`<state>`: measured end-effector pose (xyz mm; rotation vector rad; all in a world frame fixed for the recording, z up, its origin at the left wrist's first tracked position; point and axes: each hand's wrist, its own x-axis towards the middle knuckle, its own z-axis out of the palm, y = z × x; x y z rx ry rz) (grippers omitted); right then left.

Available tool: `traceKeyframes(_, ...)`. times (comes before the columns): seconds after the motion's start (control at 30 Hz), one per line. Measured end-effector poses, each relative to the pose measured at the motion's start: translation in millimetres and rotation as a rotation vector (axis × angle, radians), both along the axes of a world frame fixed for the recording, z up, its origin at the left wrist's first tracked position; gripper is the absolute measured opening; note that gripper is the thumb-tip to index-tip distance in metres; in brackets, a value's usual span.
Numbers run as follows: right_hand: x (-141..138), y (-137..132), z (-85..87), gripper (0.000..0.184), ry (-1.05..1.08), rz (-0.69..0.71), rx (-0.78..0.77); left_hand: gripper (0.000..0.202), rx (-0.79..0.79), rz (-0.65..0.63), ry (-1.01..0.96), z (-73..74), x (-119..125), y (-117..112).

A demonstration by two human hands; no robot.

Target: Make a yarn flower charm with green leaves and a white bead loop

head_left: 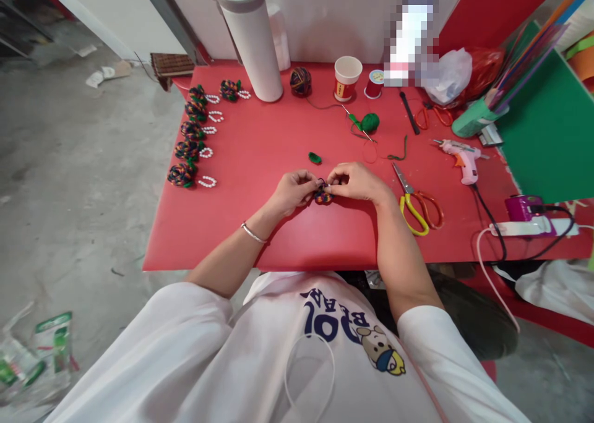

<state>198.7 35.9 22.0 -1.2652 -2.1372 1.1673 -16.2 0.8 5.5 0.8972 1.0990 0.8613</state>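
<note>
Between my two hands is a small multicoloured crocheted piece (323, 197), dark with orange and purple yarn. My left hand (297, 191) pinches its left side, fingertips closed. From the other side my right hand (353, 182) pinches it too, and a dark strand loops up between the fingers. Just beyond my hands lies a small green crocheted leaf (315, 158). Yellow-handled scissors (410, 208) rest open to the right of my right forearm. Farther back are a green yarn ball (370, 123) and a green-handled crochet hook (354, 120).
Several finished crocheted pieces with bead loops (183, 174) line the table's left edge. At the back stand a white thermos (253, 46), a multicoloured yarn ball (301, 81), a paper cup (348, 80) and a thread spool (375, 83). A pink glue gun (464, 158) and power strip (524, 227) lie right.
</note>
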Motion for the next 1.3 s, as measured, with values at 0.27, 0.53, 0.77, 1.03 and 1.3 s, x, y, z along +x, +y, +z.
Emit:
traceKeyframes(0.27,-1.8,-0.5,0.7,0.024,0.212,-0.004,-0.064,0.031,0.033,0.016,0.069,2.0,6.7,-2.6)
traceKeyframes(0.53,0.5,1.1,1.0,0.025,0.299,0.026,-0.138,0.023,0.028,0.002,0.113,4.6,8.3,-3.7)
traceKeyframes(0.77,-1.6,0.3,2.6,0.026,0.327,0.059,-0.148,0.025,0.069,0.016,0.05,-0.1,9.3,-3.9)
traceKeyframes(1.03,-2.7,3.3,-1.8,0.02,0.344,-0.007,0.002,0.028,0.193,0.04,0.034,-13.6,14.8,-0.4)
traceKeyframes(1.3,-15.8,2.0,-13.6,0.021,0.44,-0.082,0.023,0.029,0.16,0.14,0.023,-5.7,22.1,-0.4)
